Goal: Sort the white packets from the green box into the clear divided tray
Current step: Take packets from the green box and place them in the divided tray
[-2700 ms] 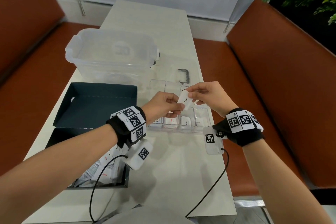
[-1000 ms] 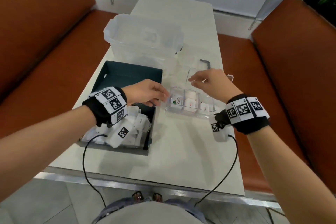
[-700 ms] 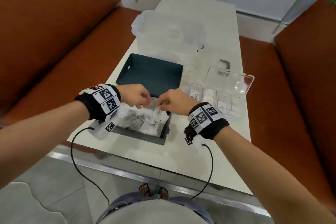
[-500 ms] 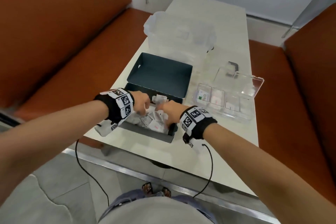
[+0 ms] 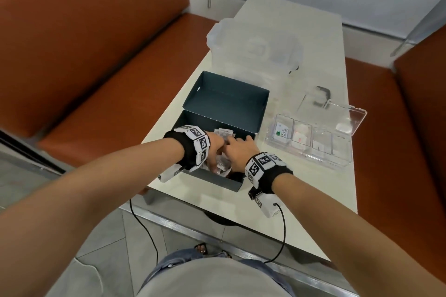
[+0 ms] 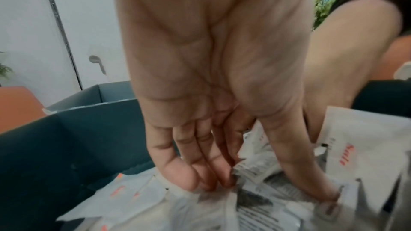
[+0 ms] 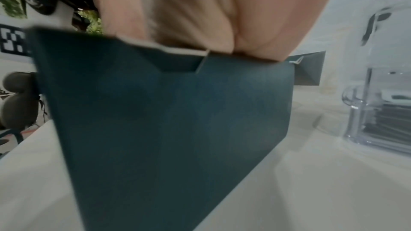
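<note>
Inside green box (image 5: 212,179) at table edge (image 5: 241,210) | our left hand (image 6: 211,76) fingers straight together on packets (image 6: 255,191), right hand (image 5: 237,154) grip hidden | tray (image 5: 311,159): four compartments

Green box (image 5: 212,177) open, lid flipped back, white packets (image 6: 255,205) heaped inside; clear divided tray (image 5: 311,159) just right, partly filled.

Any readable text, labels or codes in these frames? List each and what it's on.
"Stevia", partly cut off: packet with a green mark in the leftmost compartment of the clear divided tray.
Red print on the packet in the next compartment: too small to read.
Black and orange print on the white packets in the green box: blurred, unreadable.
Wristbands: square black-and-white marker codes only, no words.
</note>
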`<state>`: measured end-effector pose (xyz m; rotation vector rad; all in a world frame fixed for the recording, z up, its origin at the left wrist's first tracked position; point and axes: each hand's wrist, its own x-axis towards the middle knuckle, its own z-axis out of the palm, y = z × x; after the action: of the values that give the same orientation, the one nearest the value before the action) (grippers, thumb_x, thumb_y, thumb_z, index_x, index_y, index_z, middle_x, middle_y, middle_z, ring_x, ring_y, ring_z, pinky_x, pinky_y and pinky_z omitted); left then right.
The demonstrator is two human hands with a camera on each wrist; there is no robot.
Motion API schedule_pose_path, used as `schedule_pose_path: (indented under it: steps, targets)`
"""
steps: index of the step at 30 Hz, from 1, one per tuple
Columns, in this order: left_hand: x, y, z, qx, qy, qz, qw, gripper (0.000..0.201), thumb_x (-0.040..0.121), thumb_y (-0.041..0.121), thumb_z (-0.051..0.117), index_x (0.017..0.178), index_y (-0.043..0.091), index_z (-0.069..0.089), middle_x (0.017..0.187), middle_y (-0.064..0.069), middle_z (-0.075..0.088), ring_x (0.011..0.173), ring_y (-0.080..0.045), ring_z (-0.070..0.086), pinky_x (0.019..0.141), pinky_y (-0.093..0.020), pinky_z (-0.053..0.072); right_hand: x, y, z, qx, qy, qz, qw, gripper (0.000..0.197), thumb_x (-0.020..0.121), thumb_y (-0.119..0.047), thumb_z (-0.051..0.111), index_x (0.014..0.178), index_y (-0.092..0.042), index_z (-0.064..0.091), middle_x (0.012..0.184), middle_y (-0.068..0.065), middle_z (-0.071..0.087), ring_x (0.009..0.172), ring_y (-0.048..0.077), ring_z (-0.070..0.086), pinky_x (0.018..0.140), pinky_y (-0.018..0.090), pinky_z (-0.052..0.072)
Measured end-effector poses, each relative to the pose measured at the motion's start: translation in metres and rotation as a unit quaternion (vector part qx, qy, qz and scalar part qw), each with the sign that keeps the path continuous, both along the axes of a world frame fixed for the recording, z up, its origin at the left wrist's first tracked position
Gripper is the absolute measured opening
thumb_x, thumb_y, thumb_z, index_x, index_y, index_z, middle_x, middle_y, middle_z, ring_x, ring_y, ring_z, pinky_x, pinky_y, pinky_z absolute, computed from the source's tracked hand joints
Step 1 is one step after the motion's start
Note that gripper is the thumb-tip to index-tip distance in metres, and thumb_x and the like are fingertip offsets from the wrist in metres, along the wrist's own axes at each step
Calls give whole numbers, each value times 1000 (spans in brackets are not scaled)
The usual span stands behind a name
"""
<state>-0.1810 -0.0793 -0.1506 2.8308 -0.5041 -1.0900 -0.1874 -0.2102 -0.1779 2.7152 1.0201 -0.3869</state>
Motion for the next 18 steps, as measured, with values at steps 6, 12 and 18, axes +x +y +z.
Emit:
schedule_pose_path:
  steps: [6,12,18]
  targets:
    - [-1,-2,0,17,7,18,1000,64,68,35,85,123,13,60,118,-4,65,103,-24,62,93,-35,50,1,-1,-3,22,-9,7,1000,36,84,-34,62,120,-31,60,124,1,54,107,22,55,89,38,35]
    - [-6,5,4,18,-20,39,999,53,68,32,86,111,10,61,107,-7,66,89,-22,60,71,-26,42,3,-1,-7,31,-16,0,999,28,83,-38,59,110,-30,65,110,-2,59,95,19,60,84,35,34]
    - [-11,5,5,22,-39,42,998,66,69,30,85,126,14,55,120,-7,63,108,-25,61,83,-31,45,4,0,-7,55,-7,1,998,23,85,-42,57,105,-30,59,93,-5,68,89,17,63,85,35,34]
